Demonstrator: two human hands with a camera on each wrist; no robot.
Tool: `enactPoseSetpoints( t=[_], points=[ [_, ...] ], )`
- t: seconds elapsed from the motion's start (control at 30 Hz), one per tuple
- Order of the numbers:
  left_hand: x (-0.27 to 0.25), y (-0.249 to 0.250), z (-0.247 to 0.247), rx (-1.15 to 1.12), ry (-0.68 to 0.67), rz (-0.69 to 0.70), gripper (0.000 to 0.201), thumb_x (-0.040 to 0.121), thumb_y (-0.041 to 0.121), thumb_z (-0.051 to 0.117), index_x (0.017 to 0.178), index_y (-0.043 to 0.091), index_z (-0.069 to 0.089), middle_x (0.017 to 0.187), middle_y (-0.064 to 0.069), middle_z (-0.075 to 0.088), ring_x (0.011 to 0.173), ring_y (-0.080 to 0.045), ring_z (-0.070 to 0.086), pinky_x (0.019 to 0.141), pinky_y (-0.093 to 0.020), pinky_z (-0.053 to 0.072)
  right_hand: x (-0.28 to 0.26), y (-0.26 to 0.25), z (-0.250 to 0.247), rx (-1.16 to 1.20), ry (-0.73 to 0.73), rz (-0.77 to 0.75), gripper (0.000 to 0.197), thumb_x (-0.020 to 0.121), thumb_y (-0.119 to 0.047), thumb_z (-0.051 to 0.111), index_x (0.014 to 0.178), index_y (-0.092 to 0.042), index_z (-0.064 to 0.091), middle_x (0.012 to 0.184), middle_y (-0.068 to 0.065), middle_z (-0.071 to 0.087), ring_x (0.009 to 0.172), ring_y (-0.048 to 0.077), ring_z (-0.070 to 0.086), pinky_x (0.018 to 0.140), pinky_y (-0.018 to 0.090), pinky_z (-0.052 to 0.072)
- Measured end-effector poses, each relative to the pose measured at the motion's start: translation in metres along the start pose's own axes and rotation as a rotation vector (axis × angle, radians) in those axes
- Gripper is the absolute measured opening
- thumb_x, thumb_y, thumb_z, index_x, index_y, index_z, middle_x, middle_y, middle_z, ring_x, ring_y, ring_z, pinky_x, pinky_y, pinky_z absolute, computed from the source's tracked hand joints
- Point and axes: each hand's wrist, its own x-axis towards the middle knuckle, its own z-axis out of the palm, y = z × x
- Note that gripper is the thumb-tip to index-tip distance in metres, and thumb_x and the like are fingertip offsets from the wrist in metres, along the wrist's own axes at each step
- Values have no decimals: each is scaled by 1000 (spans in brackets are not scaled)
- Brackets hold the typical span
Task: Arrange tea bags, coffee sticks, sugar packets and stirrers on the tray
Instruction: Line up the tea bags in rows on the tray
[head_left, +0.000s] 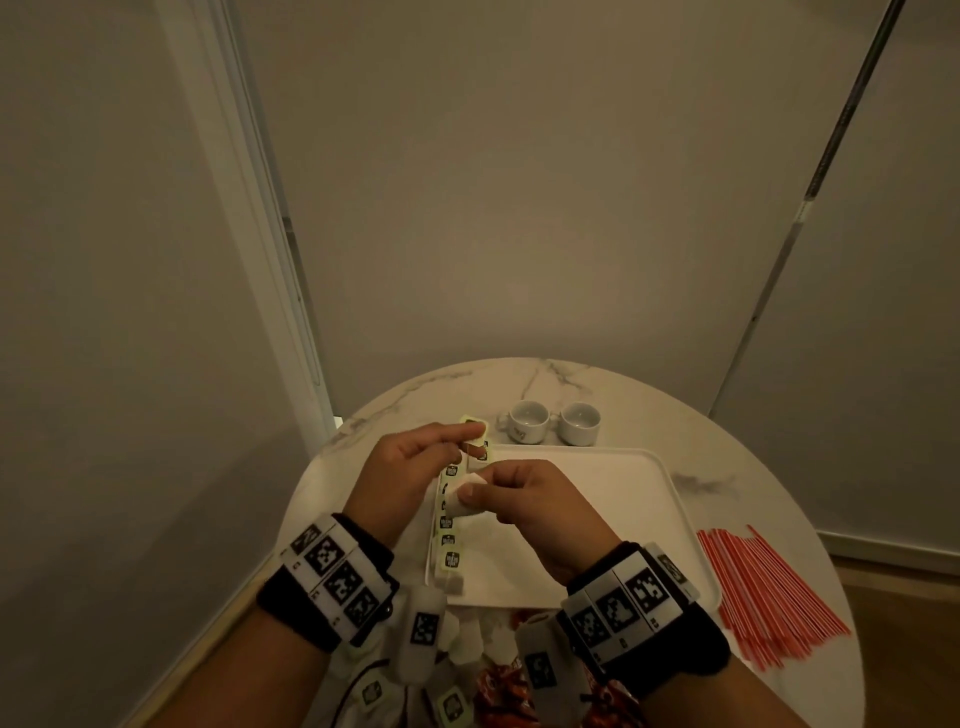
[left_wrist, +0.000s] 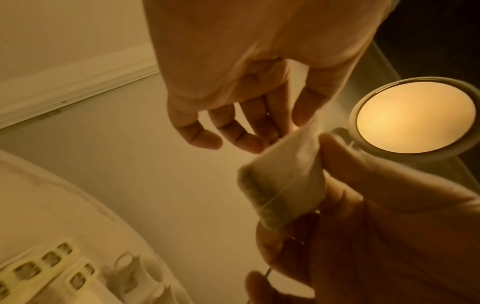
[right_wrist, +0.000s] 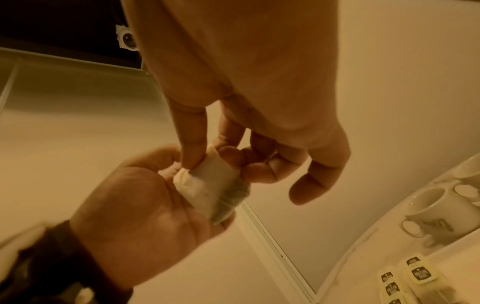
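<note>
A white tea bag (head_left: 460, 500) hangs above the tray's left part, and my right hand (head_left: 475, 493) pinches its pouch between thumb and fingers. My left hand (head_left: 465, 434) is raised just beyond it and pinches the bag's yellow-green tag (head_left: 477, 427), with the string running down to the pouch. The right wrist view shows my right hand's fingertips (right_wrist: 193, 162) on the pouch (right_wrist: 213, 185). In the left wrist view the pouch (left_wrist: 283, 181) is in front of my left hand's curled fingers (left_wrist: 202, 137). The white tray (head_left: 623, 499) carries a row of tea bag tags (head_left: 448, 525) along its left edge.
Two white cups (head_left: 527, 422) stand behind the tray on the round marble table (head_left: 737, 457). A bundle of red stirrers (head_left: 769, 597) lies right of the tray. Red coffee sticks (head_left: 498, 691) and loose tea bags (head_left: 470, 639) lie near the front edge.
</note>
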Motion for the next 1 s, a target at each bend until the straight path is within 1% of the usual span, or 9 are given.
enactPoseSetpoints(
  t=[0.07,0.13,0.23,0.37,0.47,0.63,0.8,0.93,1.0],
  points=[
    [2,2,-3,22,-67,94,29,88,-3,58,102,17,75,94,-7,74,89,-10,68,79,-17,50,1,-1,-2,4,27,20,11,87,-7,64,80,-12,72,76,-1,71,61,-5,61,57,7,42],
    [2,-2,-5,107,-107,178,23,84,14,66,101,27,75,96,-5,73,92,-20,68,81,-28,53,2,-3,-4,-33,44,34,15,89,-11,63,79,-15,72,74,-4,70,61,-3,58,63,13,42],
    [-1,-8,-6,256,-69,299,23,80,34,64,101,35,73,91,6,73,86,-18,65,76,-31,50,4,-4,-7,-56,64,65,15,90,-12,61,80,-13,73,77,1,69,67,8,52,70,26,40],
    [-2,-12,-7,337,-31,469,22,84,23,65,103,21,74,95,13,72,90,-12,66,76,-32,52,8,-9,-11,34,66,119,19,91,-9,57,77,-10,69,68,1,60,63,11,49,65,28,42],
    [-5,-15,-7,367,-19,550,21,85,13,64,102,17,74,97,10,73,91,-10,67,73,-29,53,9,-11,-14,125,59,146,16,92,-6,54,81,-6,66,72,8,55,60,11,50,61,27,44],
    [-8,-16,-6,366,35,574,22,83,1,64,96,14,75,92,6,71,87,-9,68,77,-23,52,9,-15,-17,100,34,107,14,91,-1,56,80,-7,62,70,6,59,61,12,53,65,27,48],
    [-9,-14,-5,336,27,605,26,80,-8,66,95,12,75,90,4,72,85,-12,68,76,-26,54,10,-19,-16,107,22,100,16,94,0,51,83,-4,62,75,10,59,64,13,55,63,29,53],
    [-9,-15,-5,306,41,565,18,82,4,63,93,13,74,88,5,71,84,-11,67,74,-22,53,10,-22,-14,122,32,50,16,92,1,49,100,-2,63,81,11,61,68,13,56,60,29,52],
    [-9,-14,-4,308,47,540,15,83,9,61,91,12,74,88,5,71,84,-10,67,74,-21,52,9,-21,-12,29,86,-34,18,90,-4,55,103,-8,66,86,8,62,73,15,56,60,29,49]
  ],
)
